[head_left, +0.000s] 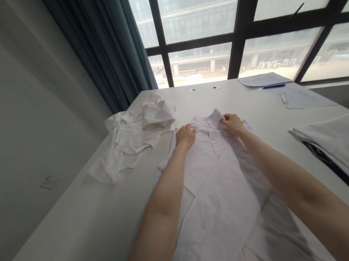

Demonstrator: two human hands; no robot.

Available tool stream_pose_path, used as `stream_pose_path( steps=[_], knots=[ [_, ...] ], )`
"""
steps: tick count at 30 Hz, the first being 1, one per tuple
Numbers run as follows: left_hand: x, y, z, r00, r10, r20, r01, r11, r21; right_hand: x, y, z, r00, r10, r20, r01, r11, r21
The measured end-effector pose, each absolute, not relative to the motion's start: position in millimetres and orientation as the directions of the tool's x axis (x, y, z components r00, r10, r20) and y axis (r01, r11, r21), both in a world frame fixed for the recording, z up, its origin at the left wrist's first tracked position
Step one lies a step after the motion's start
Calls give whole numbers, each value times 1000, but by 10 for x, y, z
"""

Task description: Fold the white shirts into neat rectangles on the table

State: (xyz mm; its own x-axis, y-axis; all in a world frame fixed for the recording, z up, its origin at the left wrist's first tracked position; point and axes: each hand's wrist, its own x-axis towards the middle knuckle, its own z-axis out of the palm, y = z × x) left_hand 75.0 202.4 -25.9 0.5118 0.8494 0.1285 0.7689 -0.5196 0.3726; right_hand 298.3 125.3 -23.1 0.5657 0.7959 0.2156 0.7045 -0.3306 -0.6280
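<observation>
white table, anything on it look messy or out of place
The white cloth on the left lies crumpled in a loose heap, which looks untidy beside the spread-out shirt. No spill shows.

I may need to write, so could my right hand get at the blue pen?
Likely yes, with some stretch: nothing seems to block the way from your right hand to the pen, though that hand would first have to release the collar.

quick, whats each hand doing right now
Left hand: laid on the white shirt beside its collar; whether it grips the cloth cannot be told.
Right hand: closed, pinching the collar's edge.
</observation>
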Motion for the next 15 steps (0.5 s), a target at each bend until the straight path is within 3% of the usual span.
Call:
stream_pose_path(
  steps=[8,15],
  knots=[
    [909,2348,-167,496,863,96,695,-461,552,2931,1063,-120,400,845,355,718,-49,-695],
    [780,2337,-137,536,807,247,567,-561,603,2966,909,-124,337,853,398,782,-18,-624]
  ],
)
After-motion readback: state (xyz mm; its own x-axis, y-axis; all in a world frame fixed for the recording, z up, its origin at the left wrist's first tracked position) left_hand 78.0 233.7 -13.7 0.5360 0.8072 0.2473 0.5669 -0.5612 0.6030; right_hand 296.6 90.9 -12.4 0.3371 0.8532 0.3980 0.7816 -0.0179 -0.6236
